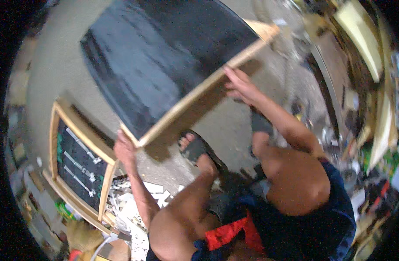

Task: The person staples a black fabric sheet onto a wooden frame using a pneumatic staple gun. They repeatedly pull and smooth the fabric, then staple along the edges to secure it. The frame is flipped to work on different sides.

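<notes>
A large panel (164,56) with a glossy black face and a pale wooden edge is tilted in front of me. My left hand (124,150) grips its near left corner, the fingers partly hidden by the edge. Farther right along the near wooden edge, my right hand (242,87) holds it with the thumb at the top and the other fingers bent lower down. The far left side of the panel is out over the floor. Some blur softens the details.
To the left stands a smaller wooden frame (102,191) with a black back and white bamboo-like strips. White scraps (129,209) lie beside my left leg. Boards (360,39) and mixed clutter line the right side. My sandalled foot (195,148) rests on the grey floor.
</notes>
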`<state>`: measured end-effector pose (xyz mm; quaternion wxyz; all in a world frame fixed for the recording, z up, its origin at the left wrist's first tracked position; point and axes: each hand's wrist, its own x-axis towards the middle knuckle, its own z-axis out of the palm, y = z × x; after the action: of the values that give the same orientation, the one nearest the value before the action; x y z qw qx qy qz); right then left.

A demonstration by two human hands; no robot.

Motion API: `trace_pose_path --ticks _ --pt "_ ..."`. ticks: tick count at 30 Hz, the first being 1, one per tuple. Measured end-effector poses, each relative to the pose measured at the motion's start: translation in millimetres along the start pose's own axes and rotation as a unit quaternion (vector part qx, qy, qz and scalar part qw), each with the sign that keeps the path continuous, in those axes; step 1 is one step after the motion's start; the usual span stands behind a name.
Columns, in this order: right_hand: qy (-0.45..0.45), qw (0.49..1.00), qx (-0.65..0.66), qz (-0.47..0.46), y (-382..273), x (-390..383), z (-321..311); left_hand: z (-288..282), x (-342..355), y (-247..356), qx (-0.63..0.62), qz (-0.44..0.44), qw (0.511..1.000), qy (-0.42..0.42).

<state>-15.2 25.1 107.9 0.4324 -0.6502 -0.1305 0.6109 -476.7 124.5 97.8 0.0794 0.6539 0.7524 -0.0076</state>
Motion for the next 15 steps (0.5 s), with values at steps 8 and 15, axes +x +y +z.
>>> trace_pose_path --ticks 8,15 --pt "0.015 0.998 -0.064 -0.019 -2.2 -18.1 17.1 -50.7 -119.6 4.8 -0.079 -0.120 0.987 -0.069" --pt "-0.097 0.923 -0.136 -0.346 -123.8 106.0 41.3 -26.3 -139.7 77.3 -0.383 -0.186 0.868 -0.257"
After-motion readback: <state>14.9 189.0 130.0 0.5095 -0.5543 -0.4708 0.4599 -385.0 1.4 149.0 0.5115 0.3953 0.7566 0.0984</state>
